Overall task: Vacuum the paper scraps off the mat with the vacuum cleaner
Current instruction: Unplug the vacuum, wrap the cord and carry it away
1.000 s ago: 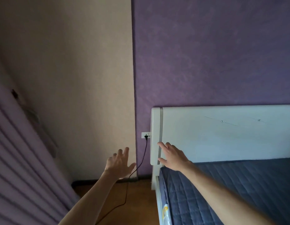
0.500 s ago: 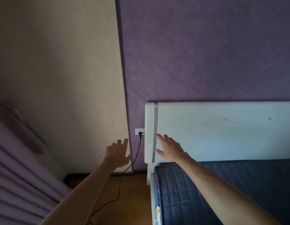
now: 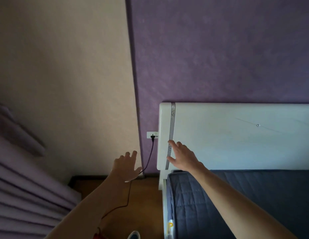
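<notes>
The left hand's [image 3: 125, 167] fingers are straight and spread, holding nothing; its thumb overlaps the dark cord [image 3: 149, 160], though whether it touches the cord cannot be told. The right hand's [image 3: 182, 156] fingers are straight and slightly apart against the grey strip of the white headboard [image 3: 236, 135], above the blue quilt [image 3: 236, 204], contact unclear. The cord hangs from a black plug [image 3: 152, 136] in the wall socket [image 3: 155, 134], passes behind the left hand, crosses the wooden floor [image 3: 146, 200] and disappears behind the left forearm, below which a blurred red shape [image 3: 98, 236] sits cut off at the bottom edge, beside the curtain [image 3: 20, 195], too little of it showing to tell whether it is the vacuum cleaner.
</notes>
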Available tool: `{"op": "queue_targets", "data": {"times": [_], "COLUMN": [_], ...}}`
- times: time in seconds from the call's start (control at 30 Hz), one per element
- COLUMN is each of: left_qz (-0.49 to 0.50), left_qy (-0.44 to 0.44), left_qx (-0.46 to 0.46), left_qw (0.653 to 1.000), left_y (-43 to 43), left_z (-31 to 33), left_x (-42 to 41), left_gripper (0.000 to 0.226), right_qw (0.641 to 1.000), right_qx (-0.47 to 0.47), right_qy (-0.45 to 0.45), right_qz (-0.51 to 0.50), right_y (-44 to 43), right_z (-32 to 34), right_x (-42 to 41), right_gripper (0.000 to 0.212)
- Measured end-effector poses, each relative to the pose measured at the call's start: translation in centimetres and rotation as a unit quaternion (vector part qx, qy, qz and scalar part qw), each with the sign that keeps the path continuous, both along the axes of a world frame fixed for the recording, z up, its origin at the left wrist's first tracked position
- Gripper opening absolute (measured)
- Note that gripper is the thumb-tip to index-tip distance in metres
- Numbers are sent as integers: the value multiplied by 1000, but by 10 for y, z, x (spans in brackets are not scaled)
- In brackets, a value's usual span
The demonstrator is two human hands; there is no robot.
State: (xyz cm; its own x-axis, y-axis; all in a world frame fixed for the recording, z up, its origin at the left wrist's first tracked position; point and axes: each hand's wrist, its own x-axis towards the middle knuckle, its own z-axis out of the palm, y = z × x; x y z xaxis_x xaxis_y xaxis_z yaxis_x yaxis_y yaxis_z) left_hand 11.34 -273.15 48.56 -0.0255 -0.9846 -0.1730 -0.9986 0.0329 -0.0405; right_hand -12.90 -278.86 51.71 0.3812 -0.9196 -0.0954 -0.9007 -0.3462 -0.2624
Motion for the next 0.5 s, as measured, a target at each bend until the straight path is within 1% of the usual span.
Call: {"op": "queue_targets", "data": {"times": [0.17,0.37,0.5], "left_qz": [-7,-20,-32], "left_qy": [29,53,68], "left_qx": [19,65,95], "left_qw": [999,996,993], "left_y": [-30,-61,-84], "left_z": [-29,-60,-86], "left_x": [14,37,53], "left_gripper": [68,68,68], "right_qw": [1000,997,993], "right_qx": [21,68,101], "right_qy": [-4,-13,-28], "right_qz": [-18,-37,-55], "right_y": [-24,-50,-68], "right_z": [-25,-58,-81], "right_x": [15,52,79], "right_gripper": [64,64,68]}}
